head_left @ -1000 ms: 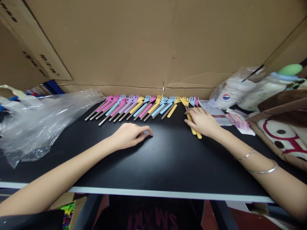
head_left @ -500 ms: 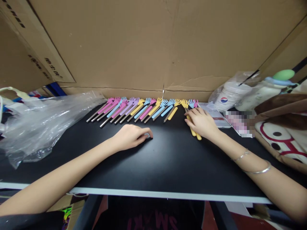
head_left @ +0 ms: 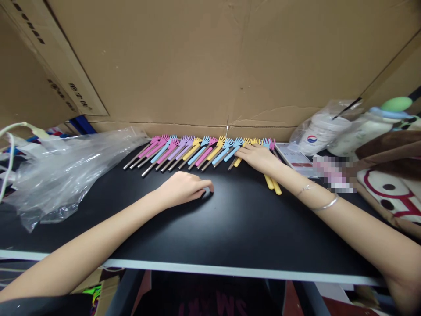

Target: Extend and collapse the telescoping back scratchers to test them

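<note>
A row of back scratchers [head_left: 184, 151] with pink, blue, purple and yellow claw heads and handles lies slanted along the back of the black table. My right hand [head_left: 259, 159] reaches over the row's right end, its fingers outstretched onto a yellow back scratcher [head_left: 237, 162]; its upper part is hidden beneath them. Below the wrist, two yellow handles [head_left: 272, 184] stick out, with blue and pink claw heads behind. My left hand [head_left: 182, 188] rests on the table in front of the row, fingers loosely bent, thumb and index finger apart, holding nothing visible.
A clear plastic bag [head_left: 66, 171] is on the left. A cardboard wall [head_left: 197, 66] stands behind. At right are a flat clear case [head_left: 296, 160], a white cup [head_left: 325, 134] in plastic, a bottle [head_left: 358, 136] and a brown-and-white plush item [head_left: 384, 184]. The table's pale edge [head_left: 230, 270] runs in front.
My right hand has moved left from the two yellow back scratchers onto the yellow one at the row's end. My left hand stays put. The view has shifted slightly.
</note>
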`<action>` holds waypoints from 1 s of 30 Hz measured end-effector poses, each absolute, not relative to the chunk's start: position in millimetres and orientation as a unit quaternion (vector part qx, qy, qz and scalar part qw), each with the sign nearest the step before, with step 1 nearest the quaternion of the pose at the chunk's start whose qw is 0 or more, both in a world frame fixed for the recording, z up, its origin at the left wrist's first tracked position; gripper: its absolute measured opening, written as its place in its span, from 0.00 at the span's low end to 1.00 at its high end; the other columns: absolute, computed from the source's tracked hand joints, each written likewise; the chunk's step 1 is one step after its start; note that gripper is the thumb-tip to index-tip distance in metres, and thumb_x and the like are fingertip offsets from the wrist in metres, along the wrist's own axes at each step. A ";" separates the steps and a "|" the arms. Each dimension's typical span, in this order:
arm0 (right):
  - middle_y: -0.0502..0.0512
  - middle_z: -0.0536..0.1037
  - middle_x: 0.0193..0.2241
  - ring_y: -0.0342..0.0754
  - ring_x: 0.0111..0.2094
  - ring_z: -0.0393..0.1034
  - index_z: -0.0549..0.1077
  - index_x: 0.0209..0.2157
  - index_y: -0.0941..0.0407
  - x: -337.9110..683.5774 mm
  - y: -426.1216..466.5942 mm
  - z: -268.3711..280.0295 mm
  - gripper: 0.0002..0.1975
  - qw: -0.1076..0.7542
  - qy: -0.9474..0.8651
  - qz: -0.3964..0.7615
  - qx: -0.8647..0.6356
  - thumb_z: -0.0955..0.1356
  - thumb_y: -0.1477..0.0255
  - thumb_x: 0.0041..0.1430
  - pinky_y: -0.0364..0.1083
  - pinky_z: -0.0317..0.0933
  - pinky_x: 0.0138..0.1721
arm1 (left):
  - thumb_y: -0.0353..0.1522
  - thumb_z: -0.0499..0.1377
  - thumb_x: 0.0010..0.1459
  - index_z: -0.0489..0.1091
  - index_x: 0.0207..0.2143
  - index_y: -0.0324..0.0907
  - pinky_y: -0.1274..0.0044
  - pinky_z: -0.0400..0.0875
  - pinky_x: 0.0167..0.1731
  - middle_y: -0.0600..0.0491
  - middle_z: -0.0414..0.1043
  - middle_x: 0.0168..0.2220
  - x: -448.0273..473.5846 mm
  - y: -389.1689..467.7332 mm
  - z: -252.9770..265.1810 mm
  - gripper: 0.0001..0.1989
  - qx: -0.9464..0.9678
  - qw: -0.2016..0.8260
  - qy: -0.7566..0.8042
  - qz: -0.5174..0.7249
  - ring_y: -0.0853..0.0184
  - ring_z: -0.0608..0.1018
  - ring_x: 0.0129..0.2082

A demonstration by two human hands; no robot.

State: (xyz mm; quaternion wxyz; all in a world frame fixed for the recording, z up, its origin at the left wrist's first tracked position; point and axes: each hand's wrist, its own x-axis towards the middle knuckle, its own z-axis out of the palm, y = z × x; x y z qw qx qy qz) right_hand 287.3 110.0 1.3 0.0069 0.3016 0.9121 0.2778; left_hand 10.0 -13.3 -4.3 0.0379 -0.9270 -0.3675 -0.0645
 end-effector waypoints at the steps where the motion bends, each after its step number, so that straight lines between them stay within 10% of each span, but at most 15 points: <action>1: 0.57 0.77 0.43 0.51 0.44 0.66 0.71 0.44 0.56 286.0 112.8 0.7 0.13 0.015 0.913 0.284 0.291 0.58 0.77 0.65 0.48 0.56 0.39 | 0.31 0.49 0.64 0.70 0.43 0.47 0.82 0.62 0.28 0.56 0.75 0.28 9.7 -13.0 -4.6 0.12 -0.930 0.060 -0.358 -0.061 0.70 0.78 0.30; 10: 0.56 0.77 0.38 0.47 0.35 0.69 0.71 0.40 0.55 290.3 123.4 0.9 0.10 0.035 0.910 0.304 0.279 0.62 0.79 0.61 0.44 0.47 0.24 | 0.26 0.51 0.58 0.69 0.41 0.46 0.82 0.59 0.21 0.57 0.76 0.29 11.4 -14.7 -3.0 0.11 -0.937 0.104 -0.334 -0.015 0.70 0.78 0.27; 30: 0.55 0.76 0.42 0.44 0.39 0.70 0.70 0.39 0.55 313.7 95.1 22.8 0.11 -0.164 0.900 0.300 0.269 0.57 0.77 0.64 0.42 0.56 0.28 | 0.29 0.49 0.63 0.70 0.38 0.45 0.81 0.62 0.27 0.58 0.77 0.33 7.1 -12.6 -6.2 0.11 -0.941 0.054 -0.321 -0.094 0.71 0.78 0.31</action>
